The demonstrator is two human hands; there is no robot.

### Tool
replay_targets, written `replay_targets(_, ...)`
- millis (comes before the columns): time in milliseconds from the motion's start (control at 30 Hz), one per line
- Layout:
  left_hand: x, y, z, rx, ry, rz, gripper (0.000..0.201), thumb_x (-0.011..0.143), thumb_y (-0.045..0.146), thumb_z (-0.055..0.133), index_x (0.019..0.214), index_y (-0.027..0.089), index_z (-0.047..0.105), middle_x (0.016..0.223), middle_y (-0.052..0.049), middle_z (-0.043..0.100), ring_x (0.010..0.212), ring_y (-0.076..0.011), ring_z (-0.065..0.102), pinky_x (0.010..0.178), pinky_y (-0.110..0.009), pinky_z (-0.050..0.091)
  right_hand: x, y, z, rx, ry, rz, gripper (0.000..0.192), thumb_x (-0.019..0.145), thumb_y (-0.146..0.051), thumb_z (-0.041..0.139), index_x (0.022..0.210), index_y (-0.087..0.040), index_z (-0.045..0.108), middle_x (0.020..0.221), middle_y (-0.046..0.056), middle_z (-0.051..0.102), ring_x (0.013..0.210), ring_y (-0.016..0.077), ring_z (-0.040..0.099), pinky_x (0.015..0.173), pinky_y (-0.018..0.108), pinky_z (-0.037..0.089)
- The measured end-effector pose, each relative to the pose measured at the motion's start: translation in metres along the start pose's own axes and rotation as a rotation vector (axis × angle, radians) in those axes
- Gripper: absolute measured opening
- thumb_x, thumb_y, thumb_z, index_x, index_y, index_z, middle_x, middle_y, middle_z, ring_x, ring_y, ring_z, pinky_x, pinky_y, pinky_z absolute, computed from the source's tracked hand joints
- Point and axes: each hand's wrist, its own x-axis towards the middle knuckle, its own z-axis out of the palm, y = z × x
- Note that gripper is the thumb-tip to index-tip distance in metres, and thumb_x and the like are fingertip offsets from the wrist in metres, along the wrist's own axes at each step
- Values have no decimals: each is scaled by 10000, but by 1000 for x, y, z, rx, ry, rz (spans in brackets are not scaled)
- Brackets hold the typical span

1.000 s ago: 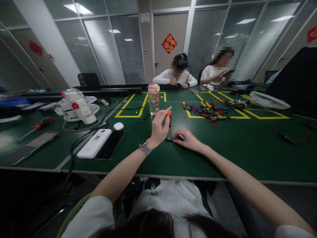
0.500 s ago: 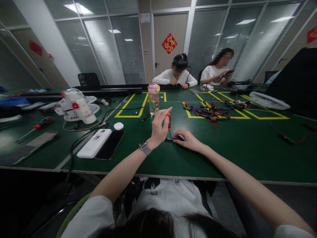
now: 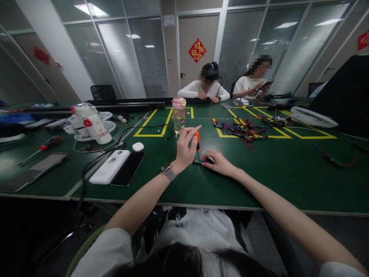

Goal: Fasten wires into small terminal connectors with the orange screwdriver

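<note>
Green baize-coloured counter (image 3: 259,181), near edge: a seated person's left hand (image 3: 184,150) has its grip clamped round the orange handle of a small screwdriver (image 3: 197,143), held upright with its tip down on a small circuit board (image 3: 198,162). The right hand (image 3: 219,163) presses flat, fingertips pinching that board to the counter just beside the tip. The step in hand looks like driving or loosening a screw; the next move would call for steady downward pressure and a straight shaft so the tip does not slip.

To the left lie a white power bank (image 3: 110,166) and a dark phone (image 3: 128,168); beyond, a pink-lidded water bottle (image 3: 178,114) and a tangle of coloured wires (image 3: 242,130). On the far door, a red diamond paper (image 3: 197,50) carries gold characters, too small to read.
</note>
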Motion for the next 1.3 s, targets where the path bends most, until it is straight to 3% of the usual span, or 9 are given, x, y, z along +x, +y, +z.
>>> replay_targets(133,0,-1,0,-11,32,22,325,1051,248,428,1304,187,624,1012,-63,637,962,-177,596,866,-327,492,0,-1,0,0,-1,-2,88,830,-172,714,909,-197,743,863,66,723,870,234,648,848,387,495)
replay_targets(333,0,-2,2,45,91,30,204,981,341,610,1103,208,705,902,-23,551,839,-158,554,787,-301,490,0,0,0,-14,-11,-8,92,840,-174,708,926,-186,737,872,69,719,870,228,643,849,387,492)
replay_targets(567,1,0,1,-25,-10,8,355,1069,270,366,1325,201,602,1113,-83,627,1051,-190,601,923,-340,499,-1,1,-1,-8,-5,-15,85,853,-183,692,926,-191,735,870,66,714,865,224,645,833,375,496)
replay_targets(700,2,0,1,9,-5,3,311,1057,258,420,1297,195,607,1074,-73,649,1018,-184,608,916,-334,501,-1,1,-1,-14,-8,-15,80,853,-187,696,923,-189,736,871,68,718,870,227,646,845,382,492)
replay_targets(900,1,-2,3,52,67,39,208,996,353,589,1106,206,687,929,-29,557,863,-158,563,793,-291,499,0,-1,-1,-17,-11,-9,77,855,-181,699,921,-181,737,874,75,726,875,234,649,860,393,489)
replay_targets(1100,1,0,1,-18,-12,19,347,1072,275,366,1307,205,611,1062,-70,610,1000,-180,590,895,-325,495,0,-1,-1,-17,-10,-20,73,855,-181,696,915,-191,737,867,69,726,862,229,653,843,385,493)
replay_targets(1300,1,-2,2,22,7,3,281,1049,288,459,1258,198,624,1003,-56,610,960,-180,588,883,-328,496,0,-1,-1,-12,-4,-18,68,853,-185,702,912,-194,735,868,68,726,865,230,652,843,387,494)
